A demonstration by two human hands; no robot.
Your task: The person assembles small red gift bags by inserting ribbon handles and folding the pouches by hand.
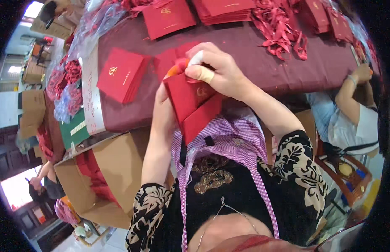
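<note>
In front of my apron I hold a red paper bag [190, 98] with a small gold emblem, tilted and partly folded over. My left hand [162, 107] is wrapped round its left side, with an orange cover on a fingertip near the bag's top. My right hand [222, 69] pinches at the bag's top edge; a white cover is on one finger and tan tape on the thumb. Between the two hands shows a pinkish-red strip, perhaps ribbon, mostly hidden by the fingers. A stack of flat red bags [122, 75] lies to the left on the maroon-covered table [249, 80].
Farther back are more stacked red bags [168, 19] and a heap of red ribbons [279, 29]. An open cardboard box [115, 168] with red pieces inside stands below the table at left. Another person's hand [362, 73] is at the table's right end.
</note>
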